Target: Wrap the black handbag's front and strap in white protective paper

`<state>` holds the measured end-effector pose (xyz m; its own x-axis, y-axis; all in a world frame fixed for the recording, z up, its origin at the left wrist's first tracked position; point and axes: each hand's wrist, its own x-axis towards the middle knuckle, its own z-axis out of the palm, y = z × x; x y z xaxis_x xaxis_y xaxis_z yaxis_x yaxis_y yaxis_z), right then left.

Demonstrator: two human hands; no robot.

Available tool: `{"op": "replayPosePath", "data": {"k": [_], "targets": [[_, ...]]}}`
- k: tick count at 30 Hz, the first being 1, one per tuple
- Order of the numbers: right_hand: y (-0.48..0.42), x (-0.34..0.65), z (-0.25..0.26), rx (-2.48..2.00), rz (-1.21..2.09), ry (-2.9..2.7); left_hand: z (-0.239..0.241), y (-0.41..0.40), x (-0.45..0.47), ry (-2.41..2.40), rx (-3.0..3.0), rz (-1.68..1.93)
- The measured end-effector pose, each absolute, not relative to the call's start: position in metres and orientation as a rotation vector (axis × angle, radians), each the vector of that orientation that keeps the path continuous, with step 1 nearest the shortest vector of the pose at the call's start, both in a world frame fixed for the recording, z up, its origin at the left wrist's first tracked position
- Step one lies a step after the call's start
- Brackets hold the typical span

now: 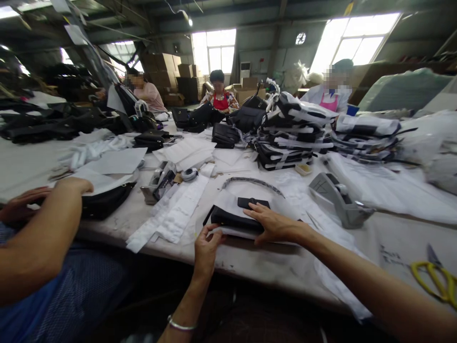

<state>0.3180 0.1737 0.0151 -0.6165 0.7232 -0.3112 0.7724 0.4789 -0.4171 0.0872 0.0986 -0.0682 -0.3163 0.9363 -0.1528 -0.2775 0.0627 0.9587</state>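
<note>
Silver bangle (181,325) nearest, on the L wrist; L hand (207,242) has thumb & fingers close tog. at the black bag (230,217)'s near-left corner, can't tell if they're gripping. Bag's lying on the desk (282,272) by the front edge. R hand (268,223) spread over it, fingertips at a small blk piece (244,202) just behind. Wrapped handle (250,180) arcs beyond, grey tape dispenser (330,200) off R, then stacked wrapped bags (289,143), & far side, a co-worker (220,101) in red apron.
</note>
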Motion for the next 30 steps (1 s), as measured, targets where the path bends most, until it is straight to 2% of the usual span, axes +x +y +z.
{"op": "replayPosePath", "data": {"k": [8, 13, 18, 20, 22, 26, 30], "targets": [[0.172, 0.321, 0.003, 1.371, -0.744, 2.657, -0.084, 0.099, 0.078, 1.539, 1.01, 1.561], [0.17, 0.317, -0.006, 1.376, -0.62, 2.675, -0.081, 0.099, 0.062, 1.809, 1.786, 1.542], [0.158, 0.31, -0.019, 1.444, -0.42, 2.705, -0.039, 0.084, 0.066, 1.779, 2.497, 1.565], [0.154, 0.309, -0.023, 1.461, -0.347, 2.734, -0.017, 0.088, 0.082, 1.596, 2.694, 1.418], [0.151, 0.309, -0.027, 1.474, -0.3, 2.775, -0.003, 0.103, 0.1, 1.415, 2.886, 1.101], [0.152, 0.312, -0.027, 1.487, -0.358, 2.814, -0.01, 0.141, 0.123, 1.183, 3.011, 0.574], [0.153, 0.318, -0.012, 1.466, -0.437, 2.833, -0.04, 0.156, 0.121, 1.194, 2.868, 0.559]]}}
